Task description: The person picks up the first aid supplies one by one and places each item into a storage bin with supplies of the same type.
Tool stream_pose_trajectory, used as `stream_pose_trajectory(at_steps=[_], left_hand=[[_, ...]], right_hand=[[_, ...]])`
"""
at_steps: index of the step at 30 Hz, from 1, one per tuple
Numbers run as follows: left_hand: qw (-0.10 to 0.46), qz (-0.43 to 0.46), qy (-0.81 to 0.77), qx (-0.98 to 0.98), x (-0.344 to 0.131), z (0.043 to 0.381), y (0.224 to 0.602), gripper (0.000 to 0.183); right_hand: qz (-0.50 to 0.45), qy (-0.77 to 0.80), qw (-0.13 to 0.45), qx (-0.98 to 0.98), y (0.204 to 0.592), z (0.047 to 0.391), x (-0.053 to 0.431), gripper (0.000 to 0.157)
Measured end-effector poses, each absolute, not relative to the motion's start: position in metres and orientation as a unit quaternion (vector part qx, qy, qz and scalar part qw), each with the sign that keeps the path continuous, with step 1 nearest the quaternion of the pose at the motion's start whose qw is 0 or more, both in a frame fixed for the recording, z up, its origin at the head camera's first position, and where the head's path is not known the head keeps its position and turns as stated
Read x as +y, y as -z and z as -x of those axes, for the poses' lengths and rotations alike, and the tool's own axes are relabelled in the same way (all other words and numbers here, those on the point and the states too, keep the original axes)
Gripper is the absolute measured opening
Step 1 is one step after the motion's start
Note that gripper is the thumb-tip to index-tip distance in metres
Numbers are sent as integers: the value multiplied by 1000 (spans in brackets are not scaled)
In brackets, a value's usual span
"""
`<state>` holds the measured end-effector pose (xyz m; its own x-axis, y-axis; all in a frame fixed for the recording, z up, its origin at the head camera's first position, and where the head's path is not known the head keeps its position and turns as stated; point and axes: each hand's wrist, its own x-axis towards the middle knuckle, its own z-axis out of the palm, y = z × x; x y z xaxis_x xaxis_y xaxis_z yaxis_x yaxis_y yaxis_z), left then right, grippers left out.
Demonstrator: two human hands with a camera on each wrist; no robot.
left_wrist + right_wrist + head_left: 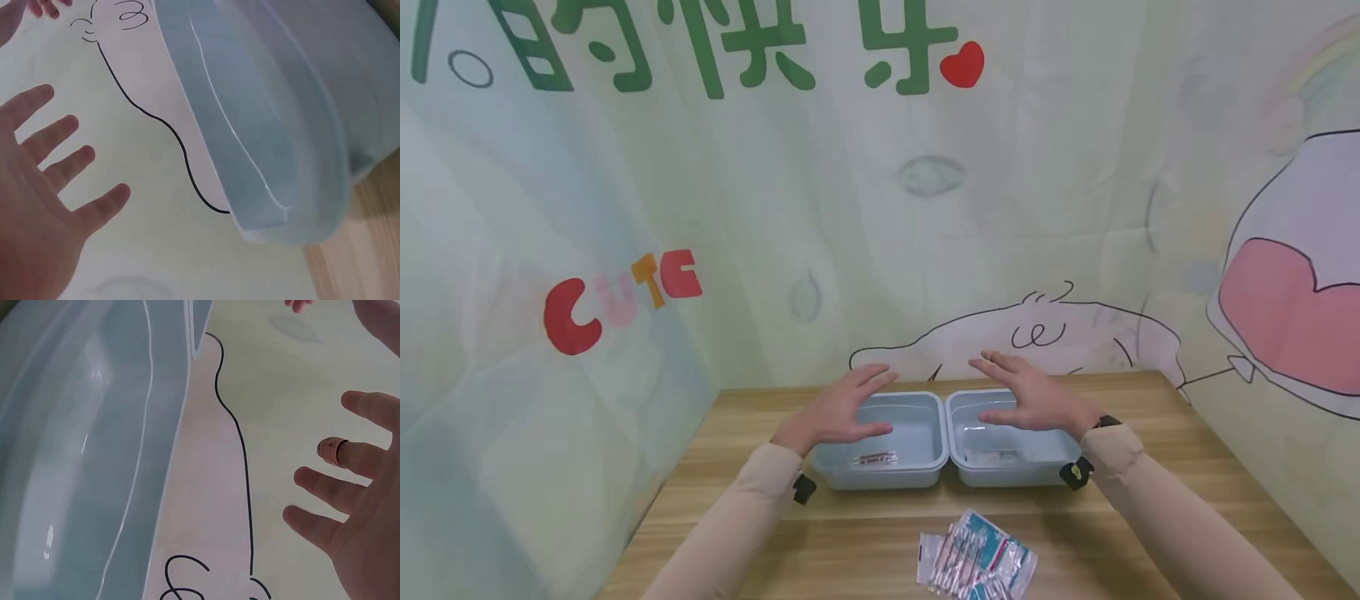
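Observation:
Over the left pale blue bin [880,477] hovers my left hand [842,410], its fingers spread and holding nothing. My right hand [1033,398] hangs in the same way over the right pale blue bin [1007,477], also with nothing in it. A few thin sticks [876,458] lie on the floor of the left bin. Something pale and flat [992,457] rests in the right bin, too faint to identify. In the right wrist view, a brownish band [331,451] wraps one fingertip. Both wrist views show the fingers apart from the bins.
In front of the bins, a pile of teal-and-white packets with thin shiny sticks [973,557] lies on the wooden table [850,542]. The bins stand side by side near the table's back edge. A printed cloth [820,233] hangs behind and at both sides.

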<state>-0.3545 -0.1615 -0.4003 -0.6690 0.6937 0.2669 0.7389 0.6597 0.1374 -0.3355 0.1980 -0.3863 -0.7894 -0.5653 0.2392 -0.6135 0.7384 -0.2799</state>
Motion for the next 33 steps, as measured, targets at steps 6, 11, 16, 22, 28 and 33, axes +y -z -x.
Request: stream_pose_trajectory(at_steps=[6, 11, 16, 22, 28, 33], left_hand=[[75, 357, 159, -917, -179, 352, 409, 82], [85, 334, 204, -916, -198, 348, 419, 81], [94, 314, 245, -913, -213, 342, 431, 82], [96, 285, 276, -913, -226, 338, 448, 79], [91, 276, 301, -908, -232, 333, 463, 76], [86, 258, 322, -907, -236, 330, 474, 77]], right_hand=[[-321, -202, 67, -923, 388, 322, 190, 81], [-353, -194, 79, -912, 397, 312, 182, 75], [-424, -209, 90, -877, 409, 305, 175, 65], [-503, -241, 89, -825, 426, 294, 167, 52], [-525, -248, 36, -813, 440, 280, 160, 46], [-508, -209, -14, -835, 453, 272, 156, 45]])
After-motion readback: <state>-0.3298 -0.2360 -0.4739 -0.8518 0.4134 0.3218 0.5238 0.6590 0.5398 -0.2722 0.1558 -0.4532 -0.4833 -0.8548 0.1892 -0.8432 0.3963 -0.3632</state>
